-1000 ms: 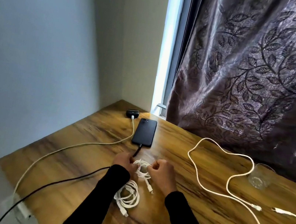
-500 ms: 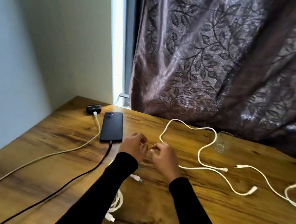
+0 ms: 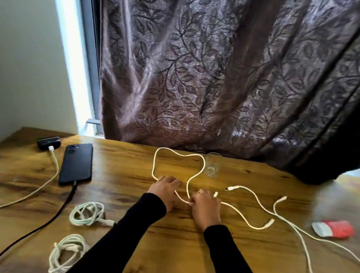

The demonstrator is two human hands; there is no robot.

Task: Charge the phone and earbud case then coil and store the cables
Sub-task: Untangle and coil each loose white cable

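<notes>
Two hands are seen on the wooden table (image 3: 177,265), both on one loose white cable (image 3: 196,174) well to the right of the phone (image 3: 77,163). The left hand (image 3: 164,191) is laid over the cable with fingers loosely spread; whether the cable is pinched underneath cannot be told. The right hand (image 3: 207,205) is curled, the cable pinched at its thumb side; its fingertips are hidden. The phone is lying face down, a black cable (image 3: 53,215) plugged into its near end. Just left of the phone, the earbud case (image 3: 48,142) is seen with a cream cable (image 3: 23,194) plugged in; both cables are cut off at the frame's left and bottom edges. Two coiled white cables are lying nearer than the phone: one coil (image 3: 87,213) close by, the other coil (image 3: 66,253) partly hidden by the left sleeve. Far right of the phone, a second long white cable (image 3: 300,233) is cut off at the frame edge, a blurred red-and-white packet (image 3: 334,229) is seen beyond it, and a clear glass (image 3: 212,167) is hard to make out against the curtain (image 3: 231,73).
</notes>
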